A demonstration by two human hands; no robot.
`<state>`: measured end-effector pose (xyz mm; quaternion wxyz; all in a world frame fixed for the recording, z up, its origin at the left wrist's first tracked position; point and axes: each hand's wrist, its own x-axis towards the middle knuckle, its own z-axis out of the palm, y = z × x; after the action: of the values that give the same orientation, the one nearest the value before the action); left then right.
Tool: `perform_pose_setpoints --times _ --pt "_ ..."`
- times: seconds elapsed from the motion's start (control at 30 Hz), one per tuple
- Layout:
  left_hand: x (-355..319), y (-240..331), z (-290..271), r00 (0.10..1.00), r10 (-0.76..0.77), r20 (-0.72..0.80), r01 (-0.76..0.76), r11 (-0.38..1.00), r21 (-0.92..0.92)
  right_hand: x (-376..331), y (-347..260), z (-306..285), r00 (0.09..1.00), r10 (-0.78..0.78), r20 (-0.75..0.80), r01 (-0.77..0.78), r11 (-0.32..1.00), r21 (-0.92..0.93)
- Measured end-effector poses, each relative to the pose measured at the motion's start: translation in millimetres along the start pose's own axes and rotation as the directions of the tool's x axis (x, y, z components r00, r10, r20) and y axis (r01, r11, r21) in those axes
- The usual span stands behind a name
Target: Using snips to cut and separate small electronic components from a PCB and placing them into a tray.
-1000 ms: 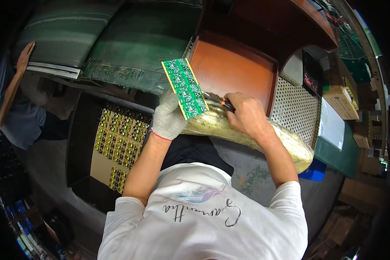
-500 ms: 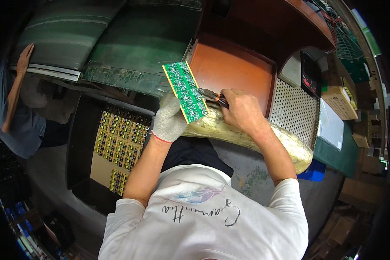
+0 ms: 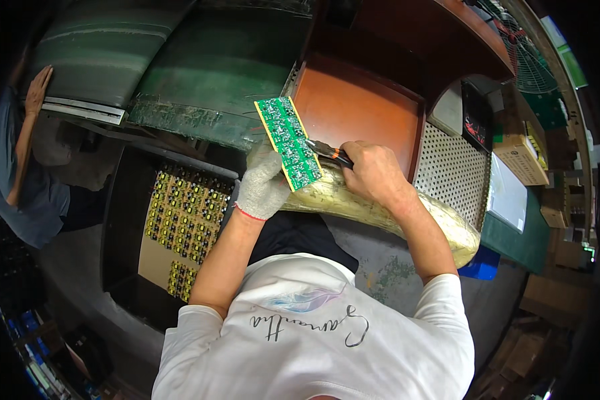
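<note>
My left hand [image 3: 261, 188], in a pale knitted glove with a red cuff edge, grips a green circuit board [image 3: 290, 141] by its lower left side. The board is a long panel with yellow edge strips, tilted, its solder side facing up. Thin dark leads stick out past its upper left edge. My bare right hand [image 3: 373, 167] is closed round the handles of cutting pliers [image 3: 332, 153] with black and orange grips. The tips of the pliers are at the board's right part, over the solder joints; whether the jaws touch a lead is too small to tell.
Beyond the board lies an orange-brown tray [image 3: 360, 113]. A yellowish wrapped padded roll [image 3: 446, 223] runs below my right forearm. A black crate [image 3: 123, 267] at left holds several component boards [image 3: 186, 213]. A perforated metal plate [image 3: 450, 167] and cardboard boxes [image 3: 521, 157] are at right. Another person's hand [image 3: 38, 90] rests far left.
The circuit board has shifted slightly right and turned a little in my left hand. The pliers and my right hand have moved slightly, with the tips farther onto the board.
</note>
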<state>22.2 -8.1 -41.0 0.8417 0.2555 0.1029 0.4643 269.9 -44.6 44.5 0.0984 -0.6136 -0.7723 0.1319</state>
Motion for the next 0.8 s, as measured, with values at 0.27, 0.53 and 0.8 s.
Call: perform_pose_setpoints --times 0.27,0.53,0.8 --pt "0 -1 2 1.0 -0.004 -0.019 0.005 1.0 0.02 -2 1 14 0.994 -0.024 -0.104 0.026 0.999 0.022" --pt "-3 -1 4 0.997 -0.008 -0.079 0.011 0.999 0.046 -4 -1 18 0.991 -0.02 -0.13 0.016 0.999 -0.03" --pt "-3 1 1 1.0 -0.024 -0.007 0.025 1.0 0.017 4 4 16 0.972 -0.103 -0.212 0.09 0.994 -0.068"
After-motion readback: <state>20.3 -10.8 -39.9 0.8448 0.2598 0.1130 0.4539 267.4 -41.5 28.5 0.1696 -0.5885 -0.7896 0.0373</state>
